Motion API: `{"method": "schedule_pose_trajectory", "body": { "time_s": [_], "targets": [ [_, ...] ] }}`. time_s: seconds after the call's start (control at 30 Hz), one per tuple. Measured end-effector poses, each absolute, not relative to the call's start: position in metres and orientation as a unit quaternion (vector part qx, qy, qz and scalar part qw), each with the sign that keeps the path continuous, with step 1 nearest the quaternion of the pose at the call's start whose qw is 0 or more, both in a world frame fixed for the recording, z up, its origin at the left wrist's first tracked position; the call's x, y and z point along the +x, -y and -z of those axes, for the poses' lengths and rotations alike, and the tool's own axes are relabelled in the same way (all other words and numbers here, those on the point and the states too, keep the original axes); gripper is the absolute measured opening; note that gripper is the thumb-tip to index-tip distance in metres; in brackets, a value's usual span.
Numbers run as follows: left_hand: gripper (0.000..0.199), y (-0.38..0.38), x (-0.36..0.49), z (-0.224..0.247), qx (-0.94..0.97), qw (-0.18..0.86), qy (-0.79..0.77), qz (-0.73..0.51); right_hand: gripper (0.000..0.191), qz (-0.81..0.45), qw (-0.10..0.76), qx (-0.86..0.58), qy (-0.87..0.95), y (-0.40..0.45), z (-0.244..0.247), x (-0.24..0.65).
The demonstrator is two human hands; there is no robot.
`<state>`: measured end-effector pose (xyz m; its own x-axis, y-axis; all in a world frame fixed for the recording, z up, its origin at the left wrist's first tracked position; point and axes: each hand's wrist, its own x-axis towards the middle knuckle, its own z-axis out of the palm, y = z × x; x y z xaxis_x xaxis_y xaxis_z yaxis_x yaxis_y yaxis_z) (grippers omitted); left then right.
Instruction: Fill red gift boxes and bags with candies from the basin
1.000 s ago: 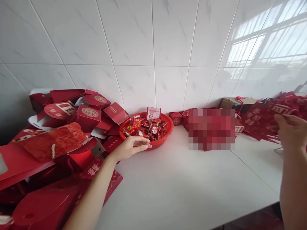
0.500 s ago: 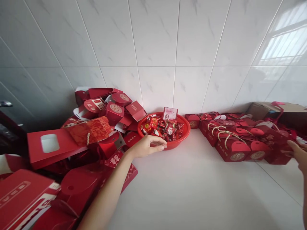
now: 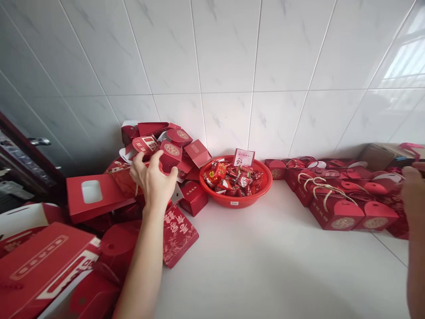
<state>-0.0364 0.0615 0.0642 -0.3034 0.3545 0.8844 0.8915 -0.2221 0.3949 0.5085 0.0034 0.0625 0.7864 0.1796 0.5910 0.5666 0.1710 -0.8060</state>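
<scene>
My left hand [image 3: 154, 179] is over the heap of red paper gift boxes on the left, its fingers curved and spread apart. Closest to its fingertips is a small red box [image 3: 171, 153] with a gold emblem; I cannot tell whether they touch. My right hand [image 3: 413, 184] is at the right edge, blurred and partly cut off, beside the rows of red gift boxes [image 3: 343, 215]. Its fingers are too smeared to read. Between the two groups stands a red plastic basket [image 3: 235, 202] of wrapped candies [image 3: 244, 180], with a pink card [image 3: 244, 158] upright in it.
A flat red box with a window [image 3: 78, 192] and a large red box [image 3: 49, 257] lie at the left. One patterned box [image 3: 179, 235] juts onto the white tabletop [image 3: 259, 266]. Behind is a tiled wall [image 3: 226, 57]; a brown carton [image 3: 378, 155] stands at the back right.
My left hand has gone from in front of the basket leftward to the box heap, and its fingers have spread. My right hand has come away from the end box. The view has shifted left.
</scene>
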Motion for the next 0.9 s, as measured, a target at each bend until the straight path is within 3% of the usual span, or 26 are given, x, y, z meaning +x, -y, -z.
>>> {"method": "schedule_pose_trajectory", "body": {
  "time_s": [0.07,0.23,0.33,0.43,0.53,0.63,0.7,0.9],
  "targets": [
    [0.037,-0.064,-0.045,-0.062,-0.528,0.231,0.587,0.569,0.007,0.138,0.718,-0.617,0.292,-0.013,-0.072,0.477],
    [0.014,-0.048,-0.033,-0.073,-0.613,0.180,0.523,0.564,0.011,0.017,0.704,-0.522,0.480,-0.028,-0.074,0.389],
    [0.014,-0.037,-0.017,-0.079,-0.665,0.110,0.490,0.553,0.015,-0.109,0.577,-0.457,0.669,-0.026,-0.057,0.324],
    [0.014,-0.032,-0.005,-0.081,-0.685,0.043,0.455,0.567,0.015,-0.244,0.338,-0.371,0.830,-0.018,-0.027,0.248],
    [0.014,-0.030,0.001,-0.082,-0.699,-0.010,0.421,0.578,0.025,-0.271,0.156,-0.406,0.859,-0.013,0.006,0.179],
    [0.014,-0.027,0.002,-0.083,-0.703,-0.029,0.417,0.575,0.031,-0.264,0.054,-0.473,0.839,-0.018,0.030,0.130],
    [0.014,-0.026,0.001,-0.084,-0.703,-0.037,0.420,0.572,0.031,-0.291,0.037,-0.498,0.816,-0.023,0.040,0.113],
    [0.015,-0.023,-0.006,-0.087,-0.699,-0.040,0.429,0.571,0.040,-0.417,0.117,-0.495,0.753,-0.029,0.053,0.112]
  ]
}}
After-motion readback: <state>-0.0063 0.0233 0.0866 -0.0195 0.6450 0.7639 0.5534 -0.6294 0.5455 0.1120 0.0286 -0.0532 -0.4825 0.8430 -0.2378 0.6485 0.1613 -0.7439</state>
